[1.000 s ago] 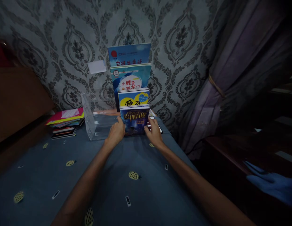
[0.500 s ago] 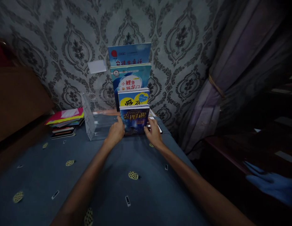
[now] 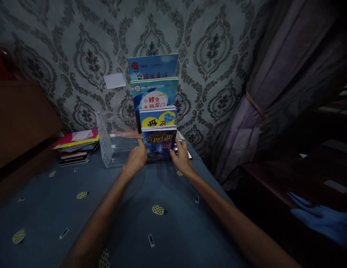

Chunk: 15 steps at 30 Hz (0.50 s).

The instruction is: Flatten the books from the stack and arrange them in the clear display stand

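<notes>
Several books stand upright in stepped rows on a clear acrylic rack [image 3: 104,143], on its right part. In front is a dark blue book [image 3: 158,144]; behind it rise a yellow and blue book [image 3: 151,116], a teal book [image 3: 136,96] and a taller blue book [image 3: 153,65]. My left hand [image 3: 136,157] grips the dark blue book's left edge, and my right hand [image 3: 181,155] holds its right edge, thumb at the front. The fingers behind the book are partly hidden.
A pile of books and papers [image 3: 76,147] lies left of the rack. A white card [image 3: 114,80] is seen against the patterned wall. Behind my right hand lies a phone-like object [image 3: 189,153]. Beyond the table edge are a purple curtain [image 3: 237,130] and a blue glove [image 3: 321,219].
The view has shifted slightly, so everything sits a little differently in the picture. Both hands stay at the sides of the dark blue book, whose top seems tilted slightly differently.
</notes>
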### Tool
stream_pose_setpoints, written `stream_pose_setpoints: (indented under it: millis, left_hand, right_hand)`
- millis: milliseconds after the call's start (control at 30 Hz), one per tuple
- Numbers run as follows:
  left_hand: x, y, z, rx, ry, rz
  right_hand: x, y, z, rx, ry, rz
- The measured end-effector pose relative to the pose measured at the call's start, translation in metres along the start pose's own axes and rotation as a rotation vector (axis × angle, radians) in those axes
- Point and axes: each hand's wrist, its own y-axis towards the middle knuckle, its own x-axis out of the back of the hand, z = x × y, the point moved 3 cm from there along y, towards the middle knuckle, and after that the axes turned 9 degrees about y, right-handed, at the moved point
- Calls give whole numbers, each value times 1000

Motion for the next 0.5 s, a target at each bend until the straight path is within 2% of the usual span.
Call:
stream_pose_setpoints:
  millis: [500]
  left_hand:
    - [0, 0, -1, 1, 32, -7]
  right_hand:
    - [-9, -6, 2, 80, -125, -33]
